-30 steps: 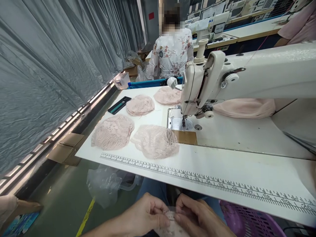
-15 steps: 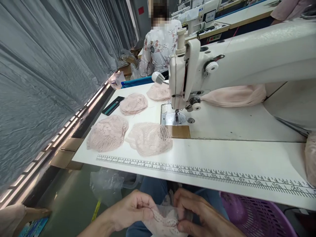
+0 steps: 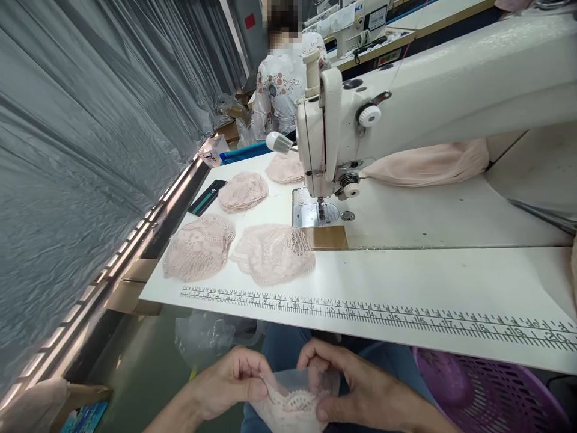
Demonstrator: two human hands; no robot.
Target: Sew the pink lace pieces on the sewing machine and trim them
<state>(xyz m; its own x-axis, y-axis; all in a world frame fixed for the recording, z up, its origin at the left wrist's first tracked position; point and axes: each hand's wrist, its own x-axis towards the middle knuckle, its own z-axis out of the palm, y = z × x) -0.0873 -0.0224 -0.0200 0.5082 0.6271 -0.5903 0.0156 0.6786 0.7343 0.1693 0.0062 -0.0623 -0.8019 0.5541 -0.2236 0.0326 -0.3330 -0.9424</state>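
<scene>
Below the table's front edge, over my lap, a pale pink lace piece (image 3: 288,409) with a scalloped border and a sheer layer is stretched between my hands. My left hand (image 3: 238,385) pinches its left side between thumb and fingers. Gripping the right side, my right hand (image 3: 347,385) has its thumb on the lace and its fingers behind the sheer part. On the table lie more lace pieces: a flat one (image 3: 274,255) near the needle plate, a stack (image 3: 198,248) to its left, and two piles (image 3: 243,192) (image 3: 286,167) farther back.
A white sewing machine (image 3: 424,90) stands over the white table (image 3: 406,282), which has a printed ruler along its front. A dark phone-like object (image 3: 207,197) lies at the left edge. A purple basket (image 3: 491,391) sits below right. Another person (image 3: 282,84) sits ahead.
My right hand has shifted slightly left and its fingers have lifted, spreading the sheer layer and lace border more openly. The camera view has turned a little.
</scene>
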